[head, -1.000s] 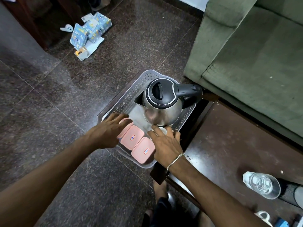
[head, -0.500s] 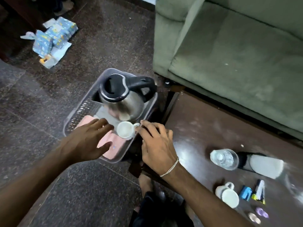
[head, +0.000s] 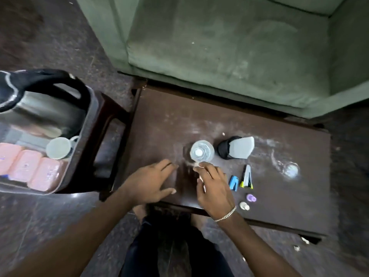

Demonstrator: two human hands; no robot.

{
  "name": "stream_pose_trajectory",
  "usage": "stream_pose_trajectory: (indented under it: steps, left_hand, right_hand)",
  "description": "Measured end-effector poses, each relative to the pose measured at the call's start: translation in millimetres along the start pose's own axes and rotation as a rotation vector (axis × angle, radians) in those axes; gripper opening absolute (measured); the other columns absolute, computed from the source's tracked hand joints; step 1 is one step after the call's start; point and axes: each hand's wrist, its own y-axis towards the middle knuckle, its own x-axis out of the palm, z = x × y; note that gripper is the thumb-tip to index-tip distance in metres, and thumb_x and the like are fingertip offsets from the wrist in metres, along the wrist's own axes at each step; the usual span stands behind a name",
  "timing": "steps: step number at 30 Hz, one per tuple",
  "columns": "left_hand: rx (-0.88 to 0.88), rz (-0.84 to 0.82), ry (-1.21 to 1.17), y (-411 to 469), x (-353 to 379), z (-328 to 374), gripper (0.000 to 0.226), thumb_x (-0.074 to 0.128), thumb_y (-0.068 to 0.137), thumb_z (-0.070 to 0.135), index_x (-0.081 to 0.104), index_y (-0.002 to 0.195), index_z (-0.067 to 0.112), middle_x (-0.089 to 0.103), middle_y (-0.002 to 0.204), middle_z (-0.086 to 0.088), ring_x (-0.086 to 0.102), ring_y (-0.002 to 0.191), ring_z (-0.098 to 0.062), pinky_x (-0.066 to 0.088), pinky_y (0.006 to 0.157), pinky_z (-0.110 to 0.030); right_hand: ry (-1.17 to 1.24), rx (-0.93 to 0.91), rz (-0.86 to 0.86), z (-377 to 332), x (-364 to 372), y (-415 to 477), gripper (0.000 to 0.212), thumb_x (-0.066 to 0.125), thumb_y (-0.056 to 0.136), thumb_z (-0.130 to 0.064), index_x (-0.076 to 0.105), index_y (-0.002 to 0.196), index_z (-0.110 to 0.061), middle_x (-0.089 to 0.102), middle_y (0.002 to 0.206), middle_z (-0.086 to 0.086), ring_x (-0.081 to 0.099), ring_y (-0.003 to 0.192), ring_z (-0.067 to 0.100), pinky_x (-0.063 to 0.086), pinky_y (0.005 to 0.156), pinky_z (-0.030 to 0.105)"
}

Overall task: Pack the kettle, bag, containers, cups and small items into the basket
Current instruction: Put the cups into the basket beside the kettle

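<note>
The grey basket [head: 88, 124] stands at the left edge and holds a steel kettle [head: 40, 110] with a black handle, a white cup [head: 59, 147] and three pink containers [head: 26, 168]. On the dark table [head: 169, 120] stand a clear bottle [head: 202, 151] and a black and grey bag [head: 236, 147]. My left hand [head: 151, 182] hovers open over the table's front left. My right hand [head: 214, 188] lies over something white, mostly hidden, just in front of the bottle. Right of it lie a blue item [head: 233, 182], a grey and yellow item [head: 247, 177], a purple piece [head: 251, 197] and a pale round piece [head: 244, 206].
A green sofa [head: 219, 47] runs along the far side of the table. The basket rests on a dark wooden stool [head: 108, 116] left of the table. Dark stone floor [head: 40, 216] lies in front, and my legs show below the table's front edge.
The view has swung right from the basket to the table. Both hands have left the basket and moved over the table; the white cup stays in the basket.
</note>
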Motion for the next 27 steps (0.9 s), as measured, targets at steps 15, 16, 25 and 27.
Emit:
stream_pose_trajectory:
  steps: [15, 16, 25, 27]
  left_hand:
    - [-0.227, -0.016, -0.093, 71.3, 134.5, 126.3, 0.1, 0.078, 0.081, 0.053, 0.024, 0.159, 0.018, 0.039, 0.148, -0.003, 0.053, 0.13, -0.029, 0.047, 0.106, -0.04]
    - [-0.242, -0.003, -0.094, 73.3, 138.7, 129.1, 0.099, 0.077, 0.082, 0.053, 0.025, 0.159, 0.017, 0.041, 0.146, -0.003, 0.053, 0.128, -0.027, 0.047, 0.106, -0.038]
    - [-0.296, 0.062, -0.122, 79.5, 154.2, 134.4, 0.076, 0.075, 0.085, 0.046, 0.043, 0.145, 0.012, 0.051, 0.132, -0.003, 0.058, 0.117, -0.025, 0.052, 0.095, -0.035]
    - [-0.296, 0.067, -0.141, 78.7, 154.0, 131.7, 0.074, 0.075, 0.085, 0.045, 0.044, 0.144, 0.013, 0.051, 0.131, -0.003, 0.059, 0.117, -0.025, 0.054, 0.094, -0.037]
  right_hand:
    - [-0.045, 0.619, -0.02, 180.1, 19.2, -24.7, 0.038, 0.063, 0.09, -0.022, 0.057, 0.115, 0.006, 0.059, 0.112, 0.025, 0.053, 0.105, 0.043, 0.041, 0.097, 0.051]
    - [-0.044, 0.648, -0.024, 185.2, 22.2, -21.6, 0.039, 0.063, 0.09, -0.024, 0.056, 0.115, 0.005, 0.059, 0.114, 0.025, 0.053, 0.106, 0.043, 0.041, 0.099, 0.051]
    - [0.006, 0.708, -0.025, 199.7, 36.6, -8.6, 0.038, 0.064, 0.087, -0.022, 0.055, 0.111, 0.006, 0.062, 0.112, 0.028, 0.059, 0.105, 0.045, 0.046, 0.095, 0.051]
    - [0.023, 0.706, -0.017, 200.2, 35.6, -7.8, 0.035, 0.064, 0.086, -0.019, 0.056, 0.108, 0.007, 0.063, 0.11, 0.028, 0.06, 0.102, 0.045, 0.047, 0.093, 0.051]
